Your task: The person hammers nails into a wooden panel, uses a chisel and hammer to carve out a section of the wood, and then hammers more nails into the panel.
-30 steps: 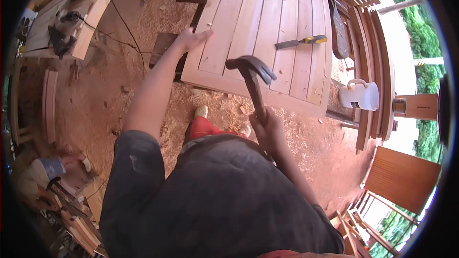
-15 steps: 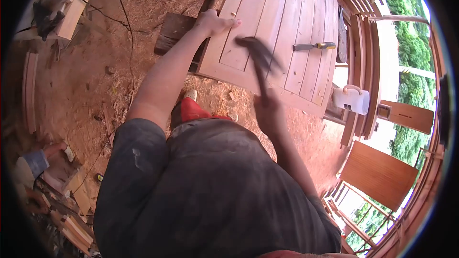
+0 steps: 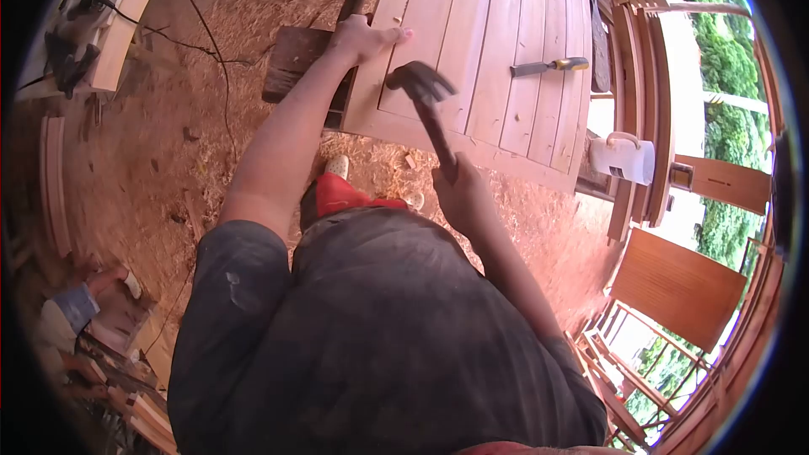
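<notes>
A pale wooden panel of joined boards (image 3: 484, 59) lies flat in front of me. My left hand (image 3: 364, 39) rests on its left edge, thumb stretched across the frame piece and fingers curled over the side, partly hidden. My right hand (image 3: 466, 194) is wrapped round the handle of a claw hammer (image 3: 424, 84). The hammer's head is slightly blurred and appears above the panel's near left part. A chisel with a yellow and black handle (image 3: 552, 66) lies across the boards on the right.
A white container (image 3: 622, 159) stands right of the panel. Dark timber (image 3: 295, 63) juts out on the left. A cable (image 3: 221, 76) crosses the shaving-strewn floor. At the back left is a beam (image 3: 126, 25) with a dark tool. Another person's leg (image 3: 109, 280) shows at lower left.
The hammer has moved left, with its head now less blurred, and my right hand has shifted slightly left with it. The view has shifted a little; my left hand stays on the panel's edge.
</notes>
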The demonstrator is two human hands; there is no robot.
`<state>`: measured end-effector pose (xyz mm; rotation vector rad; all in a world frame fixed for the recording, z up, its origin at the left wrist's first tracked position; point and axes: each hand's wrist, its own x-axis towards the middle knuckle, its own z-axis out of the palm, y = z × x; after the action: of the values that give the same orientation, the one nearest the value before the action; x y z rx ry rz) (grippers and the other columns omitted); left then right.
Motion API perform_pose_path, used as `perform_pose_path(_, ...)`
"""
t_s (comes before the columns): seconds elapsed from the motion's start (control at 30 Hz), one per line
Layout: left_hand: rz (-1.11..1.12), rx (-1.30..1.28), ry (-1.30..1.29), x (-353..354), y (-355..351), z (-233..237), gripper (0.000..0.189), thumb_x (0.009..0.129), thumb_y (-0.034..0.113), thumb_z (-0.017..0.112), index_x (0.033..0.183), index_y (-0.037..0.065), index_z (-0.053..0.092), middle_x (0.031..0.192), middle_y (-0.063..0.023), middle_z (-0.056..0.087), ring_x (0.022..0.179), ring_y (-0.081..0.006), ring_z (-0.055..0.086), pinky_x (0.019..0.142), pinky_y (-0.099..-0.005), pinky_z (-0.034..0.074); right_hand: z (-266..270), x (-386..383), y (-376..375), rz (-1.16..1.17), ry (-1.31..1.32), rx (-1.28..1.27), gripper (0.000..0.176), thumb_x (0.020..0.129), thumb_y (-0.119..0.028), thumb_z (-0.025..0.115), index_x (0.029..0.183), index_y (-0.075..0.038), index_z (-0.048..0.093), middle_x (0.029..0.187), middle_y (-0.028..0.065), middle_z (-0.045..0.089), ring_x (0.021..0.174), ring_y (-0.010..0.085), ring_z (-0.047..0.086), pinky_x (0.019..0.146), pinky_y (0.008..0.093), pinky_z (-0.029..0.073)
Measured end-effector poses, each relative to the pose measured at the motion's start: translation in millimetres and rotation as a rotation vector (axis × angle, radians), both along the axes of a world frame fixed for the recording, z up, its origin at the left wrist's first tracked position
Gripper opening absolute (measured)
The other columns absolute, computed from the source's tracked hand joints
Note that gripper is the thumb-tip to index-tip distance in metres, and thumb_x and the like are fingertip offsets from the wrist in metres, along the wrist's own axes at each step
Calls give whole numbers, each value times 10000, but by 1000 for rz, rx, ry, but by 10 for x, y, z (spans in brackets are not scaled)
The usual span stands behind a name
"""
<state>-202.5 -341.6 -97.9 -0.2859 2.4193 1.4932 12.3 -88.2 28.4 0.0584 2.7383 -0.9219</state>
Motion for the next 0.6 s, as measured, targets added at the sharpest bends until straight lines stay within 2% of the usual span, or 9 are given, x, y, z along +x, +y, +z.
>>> perform_pose_path(0.07, 18, -41, 28, -11, -31, 135, 986, 671, 761, 827, 1173, -85, 746, 1247, -307, 723, 1202, -381, 708, 1029, -403, 553, 145, -58, -81, 31, -46, -27, 225, 1008, -220, 646, 1049, -21, 549, 802, 307, 661, 794, 517, 671, 671, 602, 488)
perform_pose_path(0.17, 13, -75, 51, 25, 19, 29, 981, 685, 749, 827, 1173, -97, 738, 1230, -318, 725, 1197, -387, 708, 1021, -410, 553, 397, -47, -182, -42, 40, -86, 203, 1003, -206, 652, 1037, -28, 561, 776, 281, 664, 779, 508, 676, 678, 603, 490)
perform_pose_path(0.23, -10, -84, 38, -50, -9, -54, 986, 707, 744, 818, 1181, -116, 721, 1212, -321, 729, 1187, -401, 709, 1014, -420, 551, 231, -66, -116, -25, 15, -69, 210, 998, -210, 655, 1018, -21, 566, 790, 281, 668, 792, 504, 677, 701, 595, 495)
perform_pose_path(0.33, 22, -8, 42, -30, -16, -332, 966, 709, 726, 831, 1220, -86, 720, 1188, -315, 738, 1158, -404, 720, 1009, -421, 554, -3, -102, 16, 17, -124, -23, 229, 990, -219, 657, 1002, -11, 562, 818, 281, 676, 828, 500, 678, 740, 587, 499)
perform_pose_path(0.4, 40, 31, 52, -86, -21, -340, 954, 710, 714, 840, 1246, -67, 719, 1172, -310, 745, 1138, -407, 726, 1006, -422, 556, 76, -129, 52, 34, -200, -17, 269, 975, -245, 672, 1011, 6, 582, 848, 268, 685, 853, 467, 689, 767, 562, 501)
perform_pose_path(0.5, 2, -82, 99, 198, 133, 368, 840, 819, 608, 805, 1375, -6, 670, 1368, -333, 652, 1266, -432, 650, 1086, -487, 499, 76, -53, 235, -71, -259, -209, 284, 952, -250, 705, 1016, 12, 618, 840, 244, 686, 830, 432, 694, 753, 532, 501)
perform_pose_path(0.6, 122, -549, 672, 335, 467, -20, 709, 942, 498, 691, 1502, 74, 588, 1607, -292, 453, 1447, -443, 488, 1185, -555, 378, 31, 17, 543, -129, -232, -223, 288, 934, -244, 730, 1012, 15, 632, 811, 210, 668, 771, 370, 672, 735, 494, 500)
